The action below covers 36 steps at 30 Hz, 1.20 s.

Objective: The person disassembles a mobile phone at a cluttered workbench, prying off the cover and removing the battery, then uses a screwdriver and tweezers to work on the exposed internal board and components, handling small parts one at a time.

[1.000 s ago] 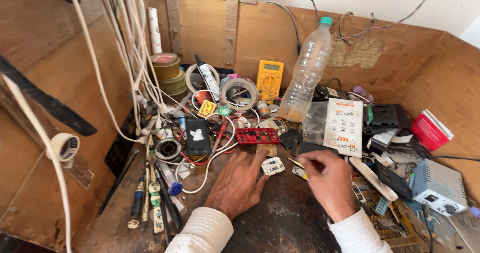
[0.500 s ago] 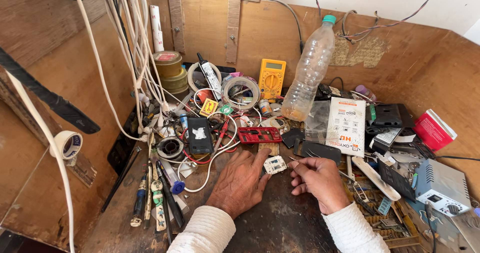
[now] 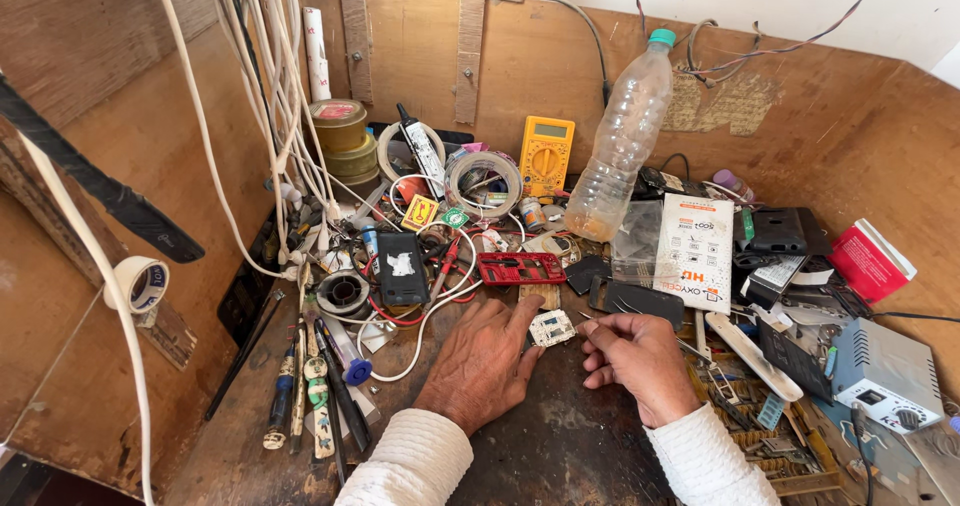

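My left hand (image 3: pixel 483 364) lies palm down on the dark workbench (image 3: pixel 560 446), fingers spread, its fingertips touching a small pale circuit board (image 3: pixel 551 328). My right hand (image 3: pixel 638 362) is curled beside it, pinching thin metal tweezers (image 3: pixel 593 319) whose tip points at the board. A red phone frame (image 3: pixel 520 268) lies just beyond the left hand, and a black phone (image 3: pixel 402 267) sits to its left. A dark phone body (image 3: pixel 637 300) rests above the right hand.
A yellow multimeter (image 3: pixel 545 153), a clear plastic bottle (image 3: pixel 625 146), tape rolls (image 3: pixel 342 138) and white cables (image 3: pixel 280 116) crowd the back. Screwdrivers (image 3: pixel 283 406) lie at left. A red box (image 3: pixel 868 259), a grey power unit (image 3: pixel 885 371) and a printed packet (image 3: pixel 694 248) fill the right.
My right hand has drawn left toward the small board, its fingers curling over the tweezers. The left hand stays on the bench, holding the board.
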{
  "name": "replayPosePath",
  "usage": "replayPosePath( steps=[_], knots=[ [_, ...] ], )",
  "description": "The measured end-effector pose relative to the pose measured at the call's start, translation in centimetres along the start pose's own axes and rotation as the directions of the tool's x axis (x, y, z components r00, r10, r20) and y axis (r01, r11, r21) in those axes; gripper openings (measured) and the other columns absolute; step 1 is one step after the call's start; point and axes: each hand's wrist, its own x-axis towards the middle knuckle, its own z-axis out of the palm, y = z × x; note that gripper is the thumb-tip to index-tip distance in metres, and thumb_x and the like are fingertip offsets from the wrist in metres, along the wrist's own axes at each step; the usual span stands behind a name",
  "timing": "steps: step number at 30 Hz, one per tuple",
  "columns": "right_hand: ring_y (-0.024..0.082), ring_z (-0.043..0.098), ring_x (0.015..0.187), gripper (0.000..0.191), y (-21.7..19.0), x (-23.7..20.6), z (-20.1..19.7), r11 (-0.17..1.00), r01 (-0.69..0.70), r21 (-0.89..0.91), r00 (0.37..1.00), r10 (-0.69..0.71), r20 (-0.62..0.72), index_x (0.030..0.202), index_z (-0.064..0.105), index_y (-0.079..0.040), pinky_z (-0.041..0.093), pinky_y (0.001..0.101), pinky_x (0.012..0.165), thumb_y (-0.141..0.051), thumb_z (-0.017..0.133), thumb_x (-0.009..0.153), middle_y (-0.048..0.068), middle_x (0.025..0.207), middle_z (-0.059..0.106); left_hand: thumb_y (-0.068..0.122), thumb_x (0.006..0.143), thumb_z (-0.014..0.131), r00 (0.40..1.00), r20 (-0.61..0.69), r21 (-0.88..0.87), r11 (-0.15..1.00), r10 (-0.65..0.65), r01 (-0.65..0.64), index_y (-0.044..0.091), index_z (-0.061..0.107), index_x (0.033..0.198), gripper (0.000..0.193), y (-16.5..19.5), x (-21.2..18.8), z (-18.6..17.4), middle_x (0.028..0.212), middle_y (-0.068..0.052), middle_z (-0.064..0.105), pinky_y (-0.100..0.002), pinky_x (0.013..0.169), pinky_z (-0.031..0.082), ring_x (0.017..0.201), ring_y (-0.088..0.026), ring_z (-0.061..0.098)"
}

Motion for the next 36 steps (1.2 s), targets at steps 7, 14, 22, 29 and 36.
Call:
replayPosePath(
  steps=[7, 14, 22, 29, 36],
  knots=[
    [0.016, 0.062, 0.057, 0.024, -0.45, -0.72, 0.28, 1.000, -0.001, -0.023, 0.999, 0.000, -0.034, 0.103, 0.074, 0.011, 0.057, 0.0325, 0.046, -0.010, 0.068, 0.093, 0.012, 0.076, 0.068, 0.015, 0.086, 0.075, 0.999, 0.018, -0.019, 0.999, -0.034, 0.034, 0.003, 0.050, 0.136, 0.057, 0.05, 0.06, 0.00, 0.097, -0.017, 0.064, -0.046, 0.091, 0.047, 0.099, -0.034, 0.060],
    [0.016, 0.062, 0.058, 0.025, -0.70, -0.93, 0.47, 1.000, -0.008, 0.002, 1.000, 0.008, -0.029, 0.105, 0.074, 0.012, 0.056, 0.0320, 0.047, -0.010, 0.068, 0.094, 0.013, 0.077, 0.068, 0.015, 0.086, 0.075, 1.000, 0.004, -0.018, 1.000, -0.022, 0.022, 0.004, 0.050, 0.137, 0.057, 0.12, 0.00, -0.06, 0.097, -0.017, 0.064, -0.046, 0.092, 0.047, 0.100, -0.035, 0.060],
    [0.017, 0.063, 0.058, 0.026, -0.43, -0.70, 0.38, 1.000, 0.006, 0.000, 1.000, -0.006, -0.029, 0.105, 0.074, 0.012, 0.057, 0.0327, 0.046, -0.010, 0.068, 0.093, 0.013, 0.077, 0.068, 0.015, 0.087, 0.074, 1.000, 0.012, -0.013, 1.000, -0.025, 0.025, 0.004, 0.050, 0.137, 0.057, 0.08, 0.00, -0.06, 0.098, -0.017, 0.064, -0.046, 0.091, 0.047, 0.100, -0.035, 0.060],
    [0.017, 0.063, 0.058, 0.025, -0.46, -0.77, 0.33, 1.000, 0.001, 0.008, 0.999, -0.001, -0.037, 0.105, 0.074, 0.012, 0.057, 0.0325, 0.047, -0.010, 0.068, 0.093, 0.013, 0.076, 0.067, 0.015, 0.087, 0.074, 1.000, 0.004, -0.005, 1.000, -0.019, 0.019, 0.003, 0.051, 0.136, 0.056, 0.09, 0.02, -0.02, 0.098, -0.018, 0.064, -0.046, 0.091, 0.047, 0.100, -0.035, 0.059],
    [0.017, 0.062, 0.056, 0.026, -0.46, -0.75, 0.40, 1.000, 0.001, -0.001, 1.000, -0.001, -0.027, 0.104, 0.074, 0.013, 0.056, 0.0325, 0.046, -0.010, 0.069, 0.093, 0.014, 0.075, 0.067, 0.016, 0.087, 0.075, 1.000, 0.002, -0.019, 1.000, -0.022, 0.022, 0.002, 0.051, 0.136, 0.056, 0.13, 0.00, -0.08, 0.097, -0.018, 0.065, -0.045, 0.091, 0.047, 0.100, -0.035, 0.060]
  ],
)
